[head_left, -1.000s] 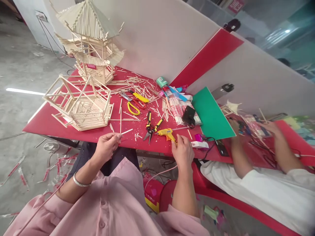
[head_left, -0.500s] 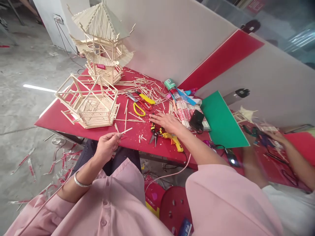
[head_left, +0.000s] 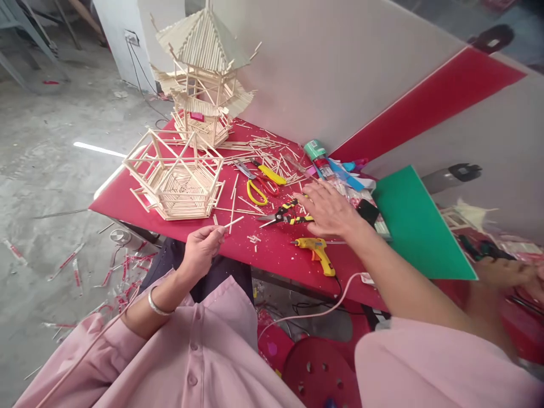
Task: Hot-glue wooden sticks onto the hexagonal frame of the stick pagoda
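Observation:
My left hand (head_left: 204, 249) pinches a short pale wooden stick (head_left: 234, 222) near the table's front edge, its free end pointing right. My right hand (head_left: 329, 209) hovers over or touches the handle ends of black-and-yellow snips (head_left: 284, 215), fingers stretched out; whether they bear on the handles is hard to see. The snips lie with blades parted, pointing left. Just below them rests a yellow glue gun (head_left: 314, 252). Left of my hands stands a six-sided stick frame (head_left: 182, 192) with a slatted floor. Behind it rises a stick pagoda (head_left: 208, 73) with tiered roofs.
Scissors (head_left: 257, 190) with red and yellow handles and a yellow-handled tool (head_left: 272, 174) lie beyond the snips. Loose sticks (head_left: 272, 153) litter the red table (head_left: 123, 204). A green board (head_left: 420, 232) leans at right. A pink cord (head_left: 314, 314) hangs in front.
The snips have turned so their blades point left, away from the glue gun. My right hand has shifted off them towards the handle ends. My left hand still holds the stick; the view has swung.

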The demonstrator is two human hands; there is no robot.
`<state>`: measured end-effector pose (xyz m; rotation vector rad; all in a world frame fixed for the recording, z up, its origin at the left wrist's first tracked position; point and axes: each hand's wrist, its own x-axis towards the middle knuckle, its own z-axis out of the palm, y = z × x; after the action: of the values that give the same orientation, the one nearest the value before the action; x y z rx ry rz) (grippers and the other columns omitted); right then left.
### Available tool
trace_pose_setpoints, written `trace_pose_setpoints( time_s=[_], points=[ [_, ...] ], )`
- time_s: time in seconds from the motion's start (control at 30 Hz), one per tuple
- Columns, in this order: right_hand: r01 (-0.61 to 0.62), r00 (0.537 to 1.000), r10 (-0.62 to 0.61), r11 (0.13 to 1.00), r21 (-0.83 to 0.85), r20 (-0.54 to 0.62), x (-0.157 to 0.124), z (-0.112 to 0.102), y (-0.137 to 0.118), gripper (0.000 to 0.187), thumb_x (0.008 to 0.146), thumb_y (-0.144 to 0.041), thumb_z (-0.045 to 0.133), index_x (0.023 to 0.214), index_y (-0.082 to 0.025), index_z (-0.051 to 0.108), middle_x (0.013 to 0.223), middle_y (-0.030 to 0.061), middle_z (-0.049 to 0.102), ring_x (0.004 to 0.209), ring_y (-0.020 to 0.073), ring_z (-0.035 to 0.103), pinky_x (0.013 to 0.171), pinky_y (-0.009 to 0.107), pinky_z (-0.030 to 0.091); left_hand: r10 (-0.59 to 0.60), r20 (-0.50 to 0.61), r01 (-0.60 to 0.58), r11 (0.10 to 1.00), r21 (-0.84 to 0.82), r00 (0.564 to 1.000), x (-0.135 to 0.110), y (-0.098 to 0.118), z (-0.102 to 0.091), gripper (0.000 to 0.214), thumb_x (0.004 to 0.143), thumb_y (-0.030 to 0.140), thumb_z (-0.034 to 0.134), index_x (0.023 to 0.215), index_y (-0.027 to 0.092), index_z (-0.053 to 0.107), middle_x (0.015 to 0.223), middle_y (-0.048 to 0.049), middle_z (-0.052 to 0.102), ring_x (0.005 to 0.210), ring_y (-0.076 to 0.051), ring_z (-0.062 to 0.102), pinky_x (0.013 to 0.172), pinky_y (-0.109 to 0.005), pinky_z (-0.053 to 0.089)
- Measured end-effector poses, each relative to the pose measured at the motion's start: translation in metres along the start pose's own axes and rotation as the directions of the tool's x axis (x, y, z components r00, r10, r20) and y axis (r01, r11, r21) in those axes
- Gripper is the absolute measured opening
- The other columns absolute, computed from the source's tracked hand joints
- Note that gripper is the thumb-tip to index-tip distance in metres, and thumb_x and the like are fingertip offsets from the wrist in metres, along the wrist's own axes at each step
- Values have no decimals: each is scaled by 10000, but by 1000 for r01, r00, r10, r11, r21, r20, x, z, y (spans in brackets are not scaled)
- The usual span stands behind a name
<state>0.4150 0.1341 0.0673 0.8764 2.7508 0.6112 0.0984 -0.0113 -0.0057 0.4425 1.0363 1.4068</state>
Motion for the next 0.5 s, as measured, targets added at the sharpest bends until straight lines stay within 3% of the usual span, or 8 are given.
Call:
trace_pose_setpoints(
  time_s=[0.1, 0.17, 0.27, 0.33, 0.37, 0.43, 0.47, 0.5],
  points=[
    [-64, 997, 64, 998, 12, -48, -10, -21, -2, 799, 695, -282, 624, 1452, -127, 423, 1325, 192, 538, 1270, 383, 437, 1091, 580, 292, 14, 6, -14, 1000, -21, 1000, 1, 0, 4, 319, 632, 410, 824, 690, 124, 697, 548, 17, 530, 404, -18, 310, 400, -194, 170],
    [-183, 978, 188, 982, 53, -90, -18, -29, -9, 786, 704, -294, 612, 1449, -132, 424, 1272, 195, 551, 1210, 398, 472, 1028, 599, 351, 25, 5, -25, 999, -38, 1000, 1, 1, 6, 324, 628, 414, 827, 691, 127, 693, 550, 18, 528, 407, -18, 310, 400, -193, 172],
    [-460, 860, 495, 856, 235, -120, -27, -32, -40, 769, 725, -350, 593, 1428, -84, 431, 1201, 223, 571, 1108, 408, 530, 911, 580, 442, 42, 12, -41, 997, -59, 999, 1, 4, 9, 335, 625, 426, 829, 675, 131, 679, 551, 21, 521, 407, -16, 307, 402, -192, 175],
    [-608, 701, 712, 625, 490, -38, -30, -32, -77, 684, 768, -404, 573, 1380, -112, 475, 1133, 191, 612, 1035, 366, 578, 879, 535, 477, 64, 15, -63, 996, -64, 998, 0, 6, 10, 343, 633, 438, 822, 650, 134, 663, 548, 23, 512, 408, -17, 302, 404, -195, 181],
    [-619, 636, 768, 455, 640, 69, -30, -33, -98, 579, 794, -428, 556, 1308, -161, 535, 1039, 143, 649, 953, 327, 611, 838, 495, 503, 77, 15, -76, 995, -62, 997, 0, 7, 11, 346, 639, 444, 817, 643, 136, 658, 546, 24, 507, 410, -18, 298, 404, -197, 182],
    [-508, 674, 653, 70, 859, 345, -30, -35, -143, 416, 838, -422, 495, 1184, -216, 597, 901, 77, 678, 838, 270, 645, 775, 429, 533, 104, 15, -103, 994, -46, 994, -1, 10, 12, 348, 647, 455, 809, 642, 141, 658, 537, 27, 496, 416, -25, 297, 404, -203, 185],
    [-450, 684, 602, -95, 888, 411, -28, -36, -165, 376, 832, -399, 483, 1141, -223, 606, 919, 71, 689, 846, 262, 651, 789, 424, 536, 116, 15, -115, 993, -32, 993, -2, 12, 13, 349, 649, 459, 806, 641, 143, 658, 531, 29, 489, 420, -29, 298, 404, -206, 187],
    [-424, 695, 554, -198, 884, 458, -26, -38, -184, 322, 812, -379, 498, 1063, -223, 626, 948, 71, 693, 864, 261, 653, 806, 423, 536, 127, 15, -127, 992, -15, 992, -3, 13, 13, 349, 650, 462, 805, 639, 145, 658, 524, 31, 483, 424, -34, 299, 405, -209, 191]
  ],
)
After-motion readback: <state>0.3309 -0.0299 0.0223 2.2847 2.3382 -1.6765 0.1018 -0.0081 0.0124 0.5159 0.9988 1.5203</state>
